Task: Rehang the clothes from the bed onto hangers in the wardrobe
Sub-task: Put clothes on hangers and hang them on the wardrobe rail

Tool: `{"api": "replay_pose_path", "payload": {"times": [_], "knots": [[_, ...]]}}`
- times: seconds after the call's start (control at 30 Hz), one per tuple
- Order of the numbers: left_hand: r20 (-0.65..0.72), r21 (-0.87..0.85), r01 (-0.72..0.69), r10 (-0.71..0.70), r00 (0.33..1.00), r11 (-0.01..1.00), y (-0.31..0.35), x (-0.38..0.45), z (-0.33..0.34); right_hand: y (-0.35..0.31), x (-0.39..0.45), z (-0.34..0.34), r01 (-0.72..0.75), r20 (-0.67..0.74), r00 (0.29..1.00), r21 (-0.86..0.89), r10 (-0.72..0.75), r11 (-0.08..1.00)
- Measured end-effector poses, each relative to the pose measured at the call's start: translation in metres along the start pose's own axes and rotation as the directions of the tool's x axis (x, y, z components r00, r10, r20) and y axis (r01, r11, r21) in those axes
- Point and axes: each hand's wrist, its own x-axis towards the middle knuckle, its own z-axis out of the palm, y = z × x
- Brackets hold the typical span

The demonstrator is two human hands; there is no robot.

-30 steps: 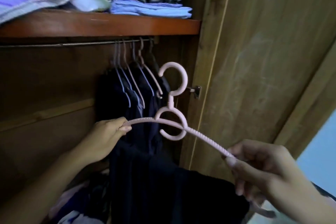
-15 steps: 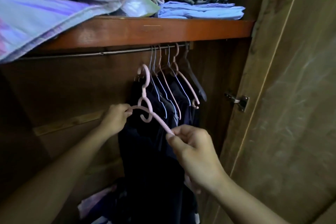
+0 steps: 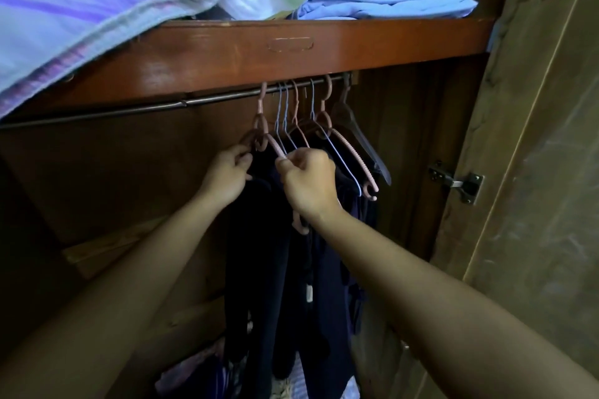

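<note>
A pink plastic hanger (image 3: 261, 126) hangs with its hook over the metal rail (image 3: 136, 108) inside the wardrobe, at the left end of the hung row. A dark navy garment (image 3: 259, 253) drapes down from it. My left hand (image 3: 227, 173) pinches the hanger's left arm. My right hand (image 3: 308, 181) pinches its ribbed right arm just below the loop. Both hands are raised close under the rail.
Several more hangers (image 3: 327, 126) with dark clothes fill the rail to the right. A wooden shelf (image 3: 324, 45) above holds folded blue cloth (image 3: 382, 5) and blankets (image 3: 64, 10). The open wardrobe door (image 3: 534, 172) and its hinge (image 3: 457, 183) stand at right.
Both hands lifted the pink hanger with the dark garment up from chest height and leftward; its hook now sits over the rail.
</note>
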Motion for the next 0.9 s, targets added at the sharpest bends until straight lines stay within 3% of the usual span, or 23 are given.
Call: {"api": "replay_pose_path", "payload": {"times": [0.4,0.6,0.77,0.9], "knots": [[0.136,0.014,-0.067,0.064,0.989,0.998,0.003,-0.029,0.02,0.035,0.04,0.031,-0.126,0.034,0.991,-0.117,0.131,0.985],[0.217,0.267,-0.142,0.084,0.972,0.953,0.006,-0.051,0.015,0.039,0.033,0.02,-0.099,0.276,0.952,-0.139,0.134,0.985],[0.128,0.576,-0.202,0.157,0.979,0.792,0.035,-0.082,0.012,0.054,0.022,-0.014,-0.144,0.233,0.956,-0.163,0.18,0.976],[0.17,0.491,-0.318,0.269,0.948,0.811,0.059,-0.099,0.026,0.066,0.008,-0.053,-0.126,0.296,0.926,-0.342,0.235,0.931]]}}
